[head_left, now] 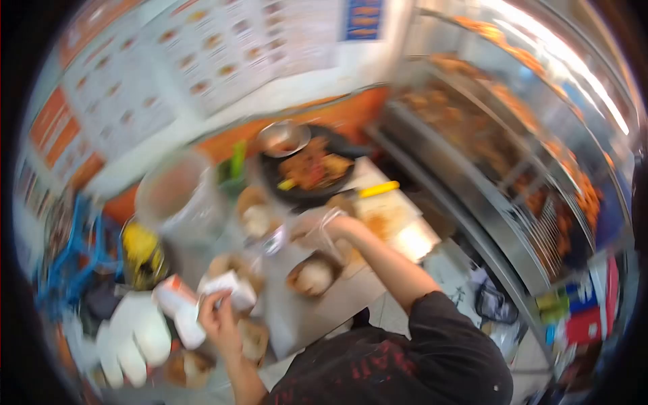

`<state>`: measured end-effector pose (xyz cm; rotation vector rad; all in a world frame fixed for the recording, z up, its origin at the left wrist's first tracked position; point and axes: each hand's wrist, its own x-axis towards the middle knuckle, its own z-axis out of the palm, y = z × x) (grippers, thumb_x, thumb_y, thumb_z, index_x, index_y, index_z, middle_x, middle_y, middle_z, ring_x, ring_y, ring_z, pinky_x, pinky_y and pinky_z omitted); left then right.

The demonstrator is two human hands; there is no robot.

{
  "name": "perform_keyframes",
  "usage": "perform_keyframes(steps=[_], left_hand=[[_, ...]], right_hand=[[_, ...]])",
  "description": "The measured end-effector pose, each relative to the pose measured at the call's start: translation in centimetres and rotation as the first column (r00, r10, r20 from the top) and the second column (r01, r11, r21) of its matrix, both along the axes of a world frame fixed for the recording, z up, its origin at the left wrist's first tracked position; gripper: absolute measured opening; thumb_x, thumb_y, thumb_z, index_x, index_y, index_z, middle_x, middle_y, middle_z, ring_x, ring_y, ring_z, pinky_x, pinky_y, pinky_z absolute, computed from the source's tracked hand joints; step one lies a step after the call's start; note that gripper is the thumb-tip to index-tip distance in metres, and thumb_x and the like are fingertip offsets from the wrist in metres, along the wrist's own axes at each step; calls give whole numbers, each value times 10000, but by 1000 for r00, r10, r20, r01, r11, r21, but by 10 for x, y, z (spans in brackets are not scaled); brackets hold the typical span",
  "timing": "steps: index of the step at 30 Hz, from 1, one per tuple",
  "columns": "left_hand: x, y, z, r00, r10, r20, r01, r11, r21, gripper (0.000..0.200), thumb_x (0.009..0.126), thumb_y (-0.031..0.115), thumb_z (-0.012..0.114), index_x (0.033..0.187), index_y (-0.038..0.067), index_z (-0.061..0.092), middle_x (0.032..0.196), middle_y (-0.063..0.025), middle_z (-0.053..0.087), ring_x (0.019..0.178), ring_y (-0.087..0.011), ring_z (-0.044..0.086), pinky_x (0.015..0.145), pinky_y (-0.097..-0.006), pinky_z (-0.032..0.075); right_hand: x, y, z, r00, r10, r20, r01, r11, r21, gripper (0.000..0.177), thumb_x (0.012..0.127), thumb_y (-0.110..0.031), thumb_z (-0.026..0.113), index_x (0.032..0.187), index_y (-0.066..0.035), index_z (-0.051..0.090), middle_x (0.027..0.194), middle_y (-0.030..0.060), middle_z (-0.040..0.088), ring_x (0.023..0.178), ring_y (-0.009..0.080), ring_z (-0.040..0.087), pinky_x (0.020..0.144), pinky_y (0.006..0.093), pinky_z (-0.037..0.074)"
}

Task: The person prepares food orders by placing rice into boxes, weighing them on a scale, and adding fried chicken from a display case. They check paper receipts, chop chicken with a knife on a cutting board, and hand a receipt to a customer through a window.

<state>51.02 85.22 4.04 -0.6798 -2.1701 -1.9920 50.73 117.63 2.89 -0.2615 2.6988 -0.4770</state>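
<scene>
Head view: left hand beside a white packet at seven o'clock; brown bowl of white food at six on the worktop; plastic-gloved right hand near centre; blur hides each grip, so I cannot tell; black pan of food at twelve.

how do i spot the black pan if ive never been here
Start at the lit food display on the right and look left to the back of the counter. The black pan sits there, by the orange wall strip: wider and darker than the brown bowls, with a metal bowl at its edge.
</scene>
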Motion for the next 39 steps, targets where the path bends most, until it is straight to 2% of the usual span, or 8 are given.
perform_keyframes(steps=[5,12,15,21,24,33,36,39], left_hand=[[19,92,6,962,-265,-71,269,961,57,114,832,-23,537,909,-14,621,886,-57,591,844,-142,546,764,-241,412],[93,263,13,812,-582,-52,584,809,70,95,813,-24,555,833,1,645,871,-69,596,847,-156,553,759,-257,413],[127,330,15,743,-661,-104,666,746,14,85,801,-19,574,832,-2,652,855,-86,608,839,-180,571,754,-270,427],[171,408,38,597,-764,-244,774,629,-76,94,797,-37,587,838,3,661,848,-121,635,827,-213,610,745,-286,452],[176,413,52,506,-794,-337,770,592,-239,139,855,17,584,958,28,676,919,-149,657,847,-267,626,761,-320,482],[181,433,37,581,-787,-206,784,610,-118,93,791,-46,598,834,1,665,845,-133,646,802,-228,627,736,-295,474],[175,427,37,572,-787,-233,789,605,-107,78,808,-44,575,844,-23,640,826,-96,608,775,-161,569,711,-258,425],[167,413,38,615,-754,-233,761,645,-78,83,797,-41,601,832,-5,667,830,-139,648,795,-230,629,720,-290,472]], right_hand=[[220,73,165,683,-630,-370,621,767,-160,321,840,-266,519,1110,-123,620,1013,141,658,913,348,620,818,411,484],[487,237,246,-782,-492,-382,478,-81,-875,221,846,-266,625,881,-49,644,798,63,611,731,115,524,673,297,451],[571,349,255,-688,-428,-586,638,28,-770,205,762,-227,606,894,-80,665,840,98,658,717,197,573,699,290,466],[592,557,241,414,-756,-507,807,48,588,246,735,-261,631,904,-91,683,886,112,678,778,180,619,747,346,493],[533,458,288,-50,-977,-208,959,-106,265,356,806,-346,616,976,-35,658,862,127,672,701,235,626,660,333,518],[549,530,268,-223,-974,-47,949,-228,218,365,754,-299,753,1045,-96,665,991,85,692,801,186,660,639,344,541],[603,578,254,772,-551,-318,617,529,583,408,602,-187,796,995,-218,692,950,3,689,784,208,653,654,308,541],[557,460,302,689,-685,-239,481,185,857,448,532,-150,819,952,-119,665,851,44,652,747,179,606,643,290,491]])
